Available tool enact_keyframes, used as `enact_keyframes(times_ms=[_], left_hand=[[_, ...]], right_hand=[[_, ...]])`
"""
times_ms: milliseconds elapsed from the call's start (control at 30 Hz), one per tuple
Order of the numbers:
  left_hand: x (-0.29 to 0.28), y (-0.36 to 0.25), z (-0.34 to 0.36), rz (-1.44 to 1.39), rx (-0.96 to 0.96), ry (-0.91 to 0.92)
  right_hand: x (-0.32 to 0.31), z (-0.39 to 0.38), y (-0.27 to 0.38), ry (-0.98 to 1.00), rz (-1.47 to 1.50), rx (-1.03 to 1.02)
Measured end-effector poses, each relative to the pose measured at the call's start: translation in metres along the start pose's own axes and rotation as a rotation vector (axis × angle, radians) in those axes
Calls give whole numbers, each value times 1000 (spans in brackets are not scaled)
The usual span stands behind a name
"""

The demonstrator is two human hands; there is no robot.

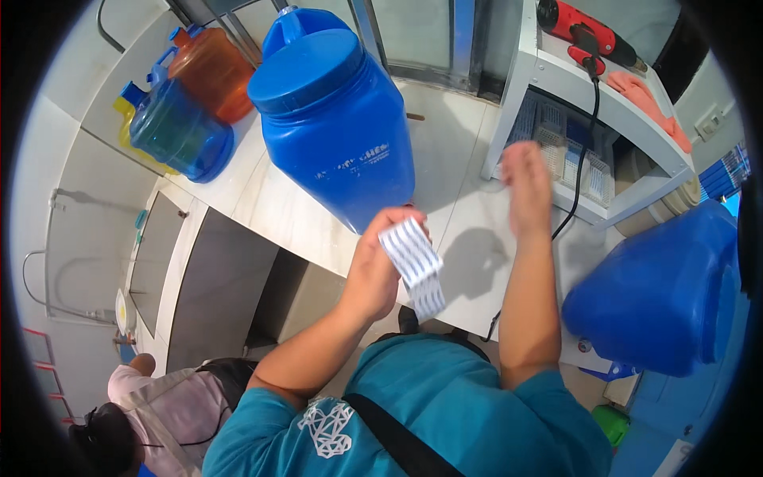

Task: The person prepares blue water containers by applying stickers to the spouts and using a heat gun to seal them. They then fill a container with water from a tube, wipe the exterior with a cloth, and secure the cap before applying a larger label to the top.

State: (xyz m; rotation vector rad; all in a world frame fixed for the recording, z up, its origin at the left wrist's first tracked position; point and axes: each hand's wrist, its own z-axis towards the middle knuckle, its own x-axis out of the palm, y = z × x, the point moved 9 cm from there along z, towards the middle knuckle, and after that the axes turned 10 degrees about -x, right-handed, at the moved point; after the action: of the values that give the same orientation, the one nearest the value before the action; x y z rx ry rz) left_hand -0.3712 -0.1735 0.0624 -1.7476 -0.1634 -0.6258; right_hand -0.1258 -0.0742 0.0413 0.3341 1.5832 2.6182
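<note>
Striped sheets [410, 253] are held near the centre of the frame, over the near edge of the white tabletop [449, 135], by which the middle and upper part is filled. At upper right a white shelf [556, 67] is set on it, and at upper centre a big blue jug [338, 151] is stood upright. Inside the shelf, small pale baskets [568, 155] are kept; their contents are too small to be told.

By the fingers of the left hand [373, 270] the sheets are pinched. The right hand [528, 187] is raised just beside the shelf opening and blurred; its fingers look straight and close together, with nothing seen in them.

As judged from this view, the sheets' picking up is done, and their setting down or handing over is left. Whether two sheets or one folded sheet is held cannot be told, nor how many have been dealt with.
</note>
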Motion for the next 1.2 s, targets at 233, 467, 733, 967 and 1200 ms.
enact_keyframes(times_ms=[233, 467, 733, 967, 1200], left_hand=[[48, -20, 11, -72, 202, -95], [55, -20, 11, -42, 196, -94], [38, -100, -25, 263, 299, 346], [62, -239, -66, 1604, 570, 341], [32, -326, 8, 2088, 900, -245]], right_hand=[[80, -59, 98, 548, -47, -115], [95, -43, 122, 534, 112, -223], [99, -22, 166, 960, 630, 177], [164, 55, 273, 1355, -281, -442], [245, 187, 212, 771, -737, -697]])
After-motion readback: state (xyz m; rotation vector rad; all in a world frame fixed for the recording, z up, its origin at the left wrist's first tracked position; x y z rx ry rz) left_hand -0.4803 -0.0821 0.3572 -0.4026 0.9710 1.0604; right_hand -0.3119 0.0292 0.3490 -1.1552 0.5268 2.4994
